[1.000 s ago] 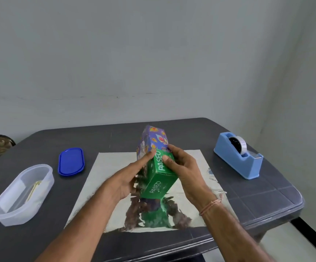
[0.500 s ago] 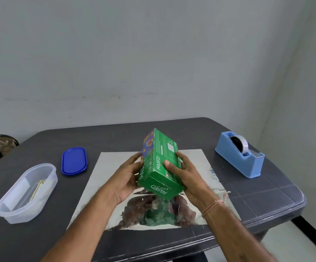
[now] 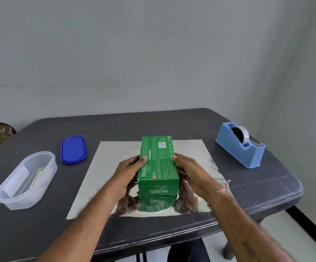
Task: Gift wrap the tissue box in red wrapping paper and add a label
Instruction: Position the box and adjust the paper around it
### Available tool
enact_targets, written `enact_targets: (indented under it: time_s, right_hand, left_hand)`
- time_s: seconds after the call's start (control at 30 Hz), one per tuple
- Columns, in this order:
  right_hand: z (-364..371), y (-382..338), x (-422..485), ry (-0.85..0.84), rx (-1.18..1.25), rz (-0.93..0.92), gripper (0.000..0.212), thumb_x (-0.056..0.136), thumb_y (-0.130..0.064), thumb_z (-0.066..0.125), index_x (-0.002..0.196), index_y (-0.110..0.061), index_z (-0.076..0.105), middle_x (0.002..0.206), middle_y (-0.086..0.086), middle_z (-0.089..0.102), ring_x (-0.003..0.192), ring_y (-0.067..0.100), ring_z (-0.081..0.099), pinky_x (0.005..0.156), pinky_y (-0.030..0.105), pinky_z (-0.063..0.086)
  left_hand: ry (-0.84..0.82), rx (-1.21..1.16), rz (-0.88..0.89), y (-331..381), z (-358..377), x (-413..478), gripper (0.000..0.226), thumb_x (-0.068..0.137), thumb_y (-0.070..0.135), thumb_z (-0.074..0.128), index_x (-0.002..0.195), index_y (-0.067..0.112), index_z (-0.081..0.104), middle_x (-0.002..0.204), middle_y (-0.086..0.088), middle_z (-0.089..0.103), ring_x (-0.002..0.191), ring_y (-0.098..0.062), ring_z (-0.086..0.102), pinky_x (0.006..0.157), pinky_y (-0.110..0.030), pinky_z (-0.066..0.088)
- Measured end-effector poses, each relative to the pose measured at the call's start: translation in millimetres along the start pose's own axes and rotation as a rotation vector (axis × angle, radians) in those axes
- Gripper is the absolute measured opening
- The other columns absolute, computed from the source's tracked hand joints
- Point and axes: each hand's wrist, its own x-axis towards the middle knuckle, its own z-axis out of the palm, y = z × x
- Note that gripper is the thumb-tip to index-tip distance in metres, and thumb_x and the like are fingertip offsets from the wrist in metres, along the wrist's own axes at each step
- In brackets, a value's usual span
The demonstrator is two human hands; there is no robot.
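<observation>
Grey wall behind, dark grey bench (image 3: pixel 266 188) up front, and right in the middle of it sits the tissue box (image 3: pixel 158 163). It's green, lying flat with its long side running from the near edge toward the far edge, printed underside facing up. It's down on the wrapping paper (image 3: pixel 111 167), a pale, shiny sheet spread square across the middle of the bench, mirroring the box's near end.

Both hands are on it! The left hand (image 3: pixel 128 173) clamps the left side and the right hand (image 3: pixel 193 173) takes the right side. The fingers (image 3: pixel 143 159) are curled round the box, a thumb hooked over each top edge. A thin cord bracelet (image 3: pixel 217 195) rides on the right wrist.

Out toward the right edge, well clear of the paper, stands a light blue tape dispenser (image 3: pixel 244 154) with its roll loaded. Over on the left, a blue lid (image 3: pixel 73 149) lies flat just off the paper's far left corner. Nearer the left edge there's a clear oval container (image 3: pixel 11 201) holding something thin and yellowish on a white slip; what exactly, I can't tell.
</observation>
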Motion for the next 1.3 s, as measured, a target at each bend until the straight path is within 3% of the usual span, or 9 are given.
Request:
enact_targets:
  time_s: [0.13,0.2,0.37,0.6,0.8,0.97,1.1,1.2,1.3]
  right_hand:
    - [-4.5,4.4,5.5,0.003,-0.064,-0.003,0.046,0.104,-0.024,0.057,0.148,-0.015,0.051,0.129,0.002,0.071,0.116,0.018,0.067,0.100,0.034,0.052]
    - [-5.5,5.6,7.0,0.002,-0.064,-0.014,0.044,0.103,-0.025,0.060,0.145,-0.016,0.055,0.125,0.000,0.073,0.115,0.018,0.068,0.101,0.034,0.051]
    - [-2.6,7.8,8.4,-0.003,-0.102,-0.062,0.028,0.102,-0.028,0.060,0.129,-0.022,0.065,0.115,-0.006,0.077,0.106,0.010,0.073,0.093,0.026,0.053]
    - [-2.7,10.3,12.4,0.011,-0.091,-0.069,0.032,0.102,-0.030,0.061,0.133,-0.021,0.063,0.113,-0.006,0.078,0.102,0.011,0.074,0.090,0.028,0.055]
    - [-2.0,12.4,14.5,0.062,-0.067,-0.054,0.049,0.098,-0.036,0.065,0.143,-0.020,0.058,0.121,-0.001,0.075,0.117,0.023,0.069,0.112,0.049,0.047]
    - [-5.9,14.5,15.5,0.089,-0.016,-0.053,0.043,0.100,-0.030,0.064,0.141,-0.019,0.060,0.119,0.004,0.076,0.109,0.023,0.072,0.095,0.038,0.057]
    - [-6.0,12.9,16.0,0.088,0.014,-0.045,0.041,0.100,-0.028,0.064,0.140,-0.018,0.062,0.115,0.004,0.078,0.098,0.019,0.075,0.081,0.032,0.058]
    - [-5.1,12.0,15.6,0.107,0.020,-0.033,0.041,0.100,-0.028,0.065,0.139,-0.018,0.062,0.113,0.005,0.078,0.099,0.021,0.076,0.084,0.036,0.059]
    - [-5.8,13.5,17.0,0.115,0.017,-0.014,0.041,0.100,-0.029,0.065,0.138,-0.016,0.062,0.112,0.007,0.078,0.103,0.025,0.075,0.093,0.041,0.060]
  left_hand:
    - [0.012,0.035,0.108,-3.3,-0.2,2.0,0.029,0.097,0.028,0.069,0.124,0.019,0.072,0.106,0.001,0.080,0.098,-0.012,0.076,0.086,-0.025,0.059]
    - [0.011,0.062,0.132,-2.8,-1.8,3.2,0.028,0.098,0.028,0.068,0.125,0.023,0.072,0.106,0.004,0.080,0.095,-0.009,0.076,0.072,-0.016,0.057]
    - [-0.077,0.132,0.081,-1.8,-8.1,7.8,0.034,0.096,0.025,0.068,0.128,0.035,0.066,0.113,-0.001,0.078,0.106,-0.025,0.074,0.097,-0.043,0.055]
    - [-0.066,0.125,0.119,-10.1,-3.7,3.6,0.039,0.099,0.026,0.065,0.136,0.034,0.059,0.117,0.006,0.076,0.104,-0.012,0.074,0.089,-0.031,0.054]
    - [-0.083,0.172,0.132,-10.0,-5.6,-1.7,0.049,0.096,0.030,0.069,0.142,0.033,0.055,0.121,0.007,0.074,0.109,-0.013,0.072,0.100,-0.037,0.053]
    - [-0.141,0.224,0.145,-10.8,-9.2,-7.1,0.047,0.097,0.032,0.066,0.142,0.038,0.056,0.126,0.015,0.072,0.117,-0.008,0.067,0.104,-0.034,0.045]
    - [-0.122,0.230,0.147,-9.1,-8.4,-7.4,0.051,0.095,0.029,0.069,0.144,0.034,0.055,0.125,0.016,0.071,0.108,0.000,0.068,0.101,-0.029,0.048]
    - [-0.121,0.250,0.139,-7.6,-8.9,-4.6,0.060,0.094,0.029,0.071,0.149,0.033,0.048,0.133,0.013,0.066,0.114,-0.007,0.066,0.113,-0.040,0.042]
    - [-0.143,0.274,0.103,-1.8,-13.5,0.6,0.086,0.091,0.031,0.076,0.159,0.044,0.024,0.156,0.009,0.044,0.137,-0.017,0.048,0.120,-0.043,0.029]
